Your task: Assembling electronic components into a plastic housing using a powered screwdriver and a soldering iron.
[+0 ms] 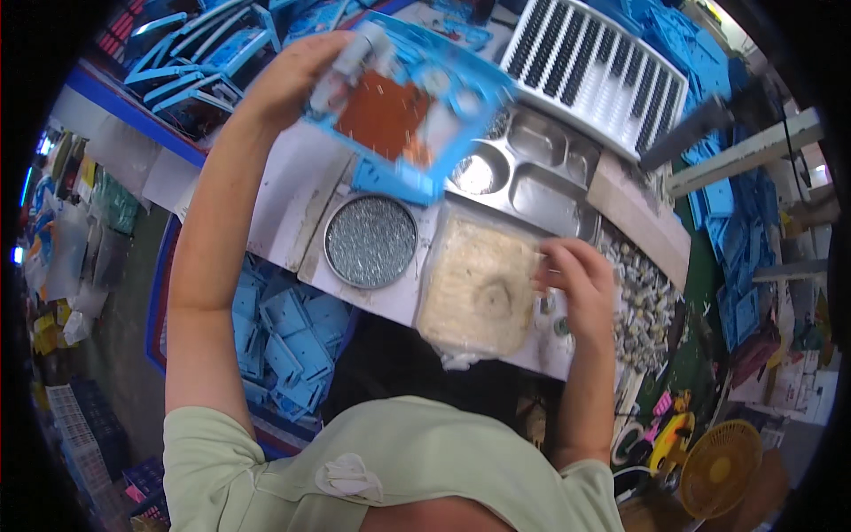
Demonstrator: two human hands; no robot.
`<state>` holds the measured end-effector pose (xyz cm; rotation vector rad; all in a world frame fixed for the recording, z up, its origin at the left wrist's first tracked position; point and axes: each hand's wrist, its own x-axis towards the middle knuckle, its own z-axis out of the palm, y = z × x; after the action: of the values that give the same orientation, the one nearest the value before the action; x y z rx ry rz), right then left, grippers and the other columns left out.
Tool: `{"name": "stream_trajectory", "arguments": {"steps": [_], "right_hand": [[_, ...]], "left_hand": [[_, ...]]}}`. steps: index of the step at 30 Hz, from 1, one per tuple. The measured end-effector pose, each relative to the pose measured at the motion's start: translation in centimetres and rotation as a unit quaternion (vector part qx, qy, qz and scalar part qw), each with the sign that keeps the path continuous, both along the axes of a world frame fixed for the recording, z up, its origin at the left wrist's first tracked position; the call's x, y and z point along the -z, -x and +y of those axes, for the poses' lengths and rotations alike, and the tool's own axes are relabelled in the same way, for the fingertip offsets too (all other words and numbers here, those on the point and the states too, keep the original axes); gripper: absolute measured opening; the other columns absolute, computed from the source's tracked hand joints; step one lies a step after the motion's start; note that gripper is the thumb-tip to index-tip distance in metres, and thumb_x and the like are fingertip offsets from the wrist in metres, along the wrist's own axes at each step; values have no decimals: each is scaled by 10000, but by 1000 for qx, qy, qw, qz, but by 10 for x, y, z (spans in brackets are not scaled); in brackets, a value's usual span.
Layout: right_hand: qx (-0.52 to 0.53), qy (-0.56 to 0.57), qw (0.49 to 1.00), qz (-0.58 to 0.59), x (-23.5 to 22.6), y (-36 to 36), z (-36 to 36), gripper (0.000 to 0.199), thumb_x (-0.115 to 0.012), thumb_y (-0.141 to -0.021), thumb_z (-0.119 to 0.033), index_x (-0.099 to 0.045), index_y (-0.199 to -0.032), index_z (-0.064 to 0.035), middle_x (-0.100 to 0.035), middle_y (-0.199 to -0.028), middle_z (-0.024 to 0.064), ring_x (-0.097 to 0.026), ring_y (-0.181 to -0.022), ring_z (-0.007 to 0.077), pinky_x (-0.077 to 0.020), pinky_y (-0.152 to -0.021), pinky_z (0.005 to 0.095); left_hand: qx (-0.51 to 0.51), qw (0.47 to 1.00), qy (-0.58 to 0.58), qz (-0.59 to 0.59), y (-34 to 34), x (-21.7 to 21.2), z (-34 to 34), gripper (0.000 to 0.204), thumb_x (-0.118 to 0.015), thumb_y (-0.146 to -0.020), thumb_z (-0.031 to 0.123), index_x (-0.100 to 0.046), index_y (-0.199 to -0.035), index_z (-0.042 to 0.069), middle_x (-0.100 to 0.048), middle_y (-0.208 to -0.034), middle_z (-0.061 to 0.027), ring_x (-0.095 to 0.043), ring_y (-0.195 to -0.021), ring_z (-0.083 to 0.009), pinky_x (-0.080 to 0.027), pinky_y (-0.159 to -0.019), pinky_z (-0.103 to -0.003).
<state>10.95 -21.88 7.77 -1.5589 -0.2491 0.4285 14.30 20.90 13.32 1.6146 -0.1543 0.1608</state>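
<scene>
My left hand [306, 75] is raised at the far side of the table, gripping the left edge of a light-blue plastic casing [483, 84]. Motion blurs the casing, which holds a brown board [383, 113] and a grey cylindrical part [359, 51]. My right hand [581, 279] hovers at the right edge of a square tub [428, 293] of cream-coloured material, wrapped in clear plastic. Its fingers are bent and drawn together; whatever is between them is too small or blurred to name. Left of the tub stands a round tin [330, 244] full of small silvery pins.
Behind the tub lies a steel compartment tray [542, 182]. A white rack [612, 97] with rows of black parts stands at the far right. Small metal parts [643, 310] are heaped at right. Blue casings fill a crate [292, 337] below left and another [133, 115] at far left.
</scene>
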Motion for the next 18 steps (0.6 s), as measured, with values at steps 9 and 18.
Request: {"name": "stream_trajectory", "arguments": {"steps": [9, 18], "right_hand": [[-162, -203, 947, 190, 46, 8, 19, 526, -507, -1084, -348, -500, -1472, 7, -645, -1315, 150, -656, -1145, 201, -517, -1018, 350], [54, 279, 892, -352, 58, 35, -3, 402, -701, -894, -91, -681, -1295, -59, -627, -944, 109, -572, -884, 240, -493, -808, 352]], "left_hand": [[173, 975, -4, 137, 47, 74, -131, 427, -641, -1013, 262, -624, -1316, -39, -723, -1110, -126, -701, -913, -148, -571, -729, -281], [39, 976, -213, -23, 126, 83, -191, 283, -761, -850, 144, -665, -1099, 48, -632, -1039, -96, -626, -989, -242, -498, -852, -373]]}}
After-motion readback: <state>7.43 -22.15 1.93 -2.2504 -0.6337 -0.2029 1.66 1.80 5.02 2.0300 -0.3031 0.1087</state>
